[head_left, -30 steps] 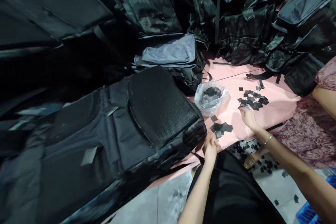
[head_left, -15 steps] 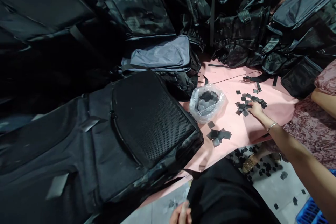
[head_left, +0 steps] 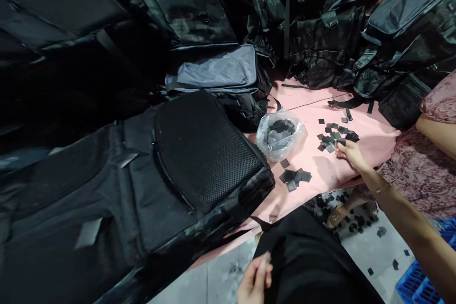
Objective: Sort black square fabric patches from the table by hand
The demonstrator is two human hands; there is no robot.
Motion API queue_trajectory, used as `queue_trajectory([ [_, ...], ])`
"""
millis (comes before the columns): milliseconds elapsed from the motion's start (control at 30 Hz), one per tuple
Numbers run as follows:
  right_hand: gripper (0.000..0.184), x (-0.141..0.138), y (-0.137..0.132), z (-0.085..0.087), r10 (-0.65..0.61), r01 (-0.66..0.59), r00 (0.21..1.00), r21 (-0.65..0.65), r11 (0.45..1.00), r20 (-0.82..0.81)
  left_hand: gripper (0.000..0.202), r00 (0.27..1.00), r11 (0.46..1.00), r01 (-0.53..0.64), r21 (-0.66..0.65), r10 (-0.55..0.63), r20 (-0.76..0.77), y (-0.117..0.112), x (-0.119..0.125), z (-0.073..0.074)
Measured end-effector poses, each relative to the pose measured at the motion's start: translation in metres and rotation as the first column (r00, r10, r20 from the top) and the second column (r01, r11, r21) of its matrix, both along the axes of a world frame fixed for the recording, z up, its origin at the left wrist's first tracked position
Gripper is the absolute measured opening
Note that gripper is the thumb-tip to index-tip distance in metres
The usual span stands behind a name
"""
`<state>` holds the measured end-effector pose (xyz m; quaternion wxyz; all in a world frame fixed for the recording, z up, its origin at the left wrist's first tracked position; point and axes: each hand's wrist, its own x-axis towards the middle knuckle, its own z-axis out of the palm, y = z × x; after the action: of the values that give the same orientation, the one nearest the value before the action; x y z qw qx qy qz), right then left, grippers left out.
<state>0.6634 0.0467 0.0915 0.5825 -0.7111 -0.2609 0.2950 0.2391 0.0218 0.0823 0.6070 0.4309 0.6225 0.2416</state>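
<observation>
My right hand (head_left: 351, 153) reaches in from the right and pinches a small black square piece (head_left: 341, 142) between its fingertips. It is just at the near side of a loose pile of similar dark squares (head_left: 333, 129) on a pink-covered table (head_left: 322, 171). My left hand (head_left: 254, 278) is low in front of my black trousers, fingers curled together; whether anything is between them I cannot make out. A clear plastic bag (head_left: 261, 140) holding many dark squares stands open left of the pile. A smaller cluster of squares (head_left: 295, 176) lies nearer to me.
A large black backpack (head_left: 210, 152) with a mesh panel lies at left, with grey pieces (head_left: 89, 232) on it. Several camouflage bags (head_left: 320, 47) line the back. A co-worker in patterned clothing (head_left: 416, 166) is at right. Squares litter the floor, near a blue crate (head_left: 415, 282).
My right hand has drawn back slightly from the pile with a black square in its fingertips. My left hand has risen a little and shifted right. The view has shifted slightly.
</observation>
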Motion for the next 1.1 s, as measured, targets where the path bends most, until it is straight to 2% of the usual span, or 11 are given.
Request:
queue_trajectory([
  [67, 0.036, -0.04, -0.02, 0.007, 0.156, -0.153, 0.958, 0.031, 0.988, -0.239, 0.041, 0.978, 0.978, 0.203, 0.04, -0.205, 0.043, -0.002, 0.02, 0.016],
  [133, 0.037, -0.085, -0.043, 0.013, 0.288, -0.296, 0.871, 0.043, 0.954, -0.398, 0.036, 0.907, 0.913, 0.405, 0.047, -0.407, 0.104, -0.005, 0.04, 0.03],
  [200, 0.035, -0.128, -0.065, 0.019, 0.395, -0.414, 0.756, 0.086, 0.906, -0.522, 0.035, 0.842, 0.853, 0.517, 0.074, -0.522, 0.136, -0.007, 0.056, 0.039],
  [233, 0.034, -0.148, -0.075, 0.022, 0.416, -0.444, 0.709, 0.098, 0.89, -0.569, 0.033, 0.84, 0.855, 0.511, 0.09, -0.519, 0.158, -0.008, 0.063, 0.042],
  [333, 0.034, -0.191, -0.098, 0.026, 0.48, -0.549, 0.596, 0.11, 0.829, -0.644, 0.029, 0.885, 0.916, 0.367, 0.163, -0.398, 0.241, -0.013, 0.074, 0.042],
  [433, 0.037, -0.215, -0.113, 0.024, 0.474, -0.587, 0.563, 0.076, 0.806, -0.677, 0.021, 0.909, 0.917, 0.296, 0.268, -0.357, 0.216, -0.023, 0.073, 0.035],
  [600, 0.038, -0.237, -0.124, 0.018, 0.371, -0.495, 0.693, -0.035, 0.868, -0.618, 0.009, 0.965, 0.908, 0.184, 0.376, -0.239, 0.106, -0.038, 0.062, 0.026],
  [733, 0.04, -0.247, -0.124, 0.016, 0.346, -0.432, 0.751, -0.022, 0.901, -0.563, 0.007, 0.979, 0.918, 0.098, 0.384, -0.158, 0.129, -0.042, 0.058, 0.026],
  [833, 0.042, -0.248, -0.123, 0.016, 0.361, -0.407, 0.815, -0.003, 0.914, -0.453, 0.016, 0.97, 0.961, 0.056, 0.271, -0.117, 0.213, -0.043, 0.059, 0.029],
  [967, 0.039, -0.243, -0.122, 0.017, 0.345, -0.38, 0.823, 0.014, 0.925, -0.451, 0.029, 0.913, 0.992, -0.12, -0.051, 0.13, 0.386, -0.037, 0.05, 0.025],
  [1100, 0.033, -0.234, -0.12, 0.02, 0.316, -0.365, 0.758, 0.031, 0.931, -0.57, 0.026, 0.912, 0.98, -0.194, -0.048, 0.198, 0.358, -0.019, 0.003, 0.003],
])
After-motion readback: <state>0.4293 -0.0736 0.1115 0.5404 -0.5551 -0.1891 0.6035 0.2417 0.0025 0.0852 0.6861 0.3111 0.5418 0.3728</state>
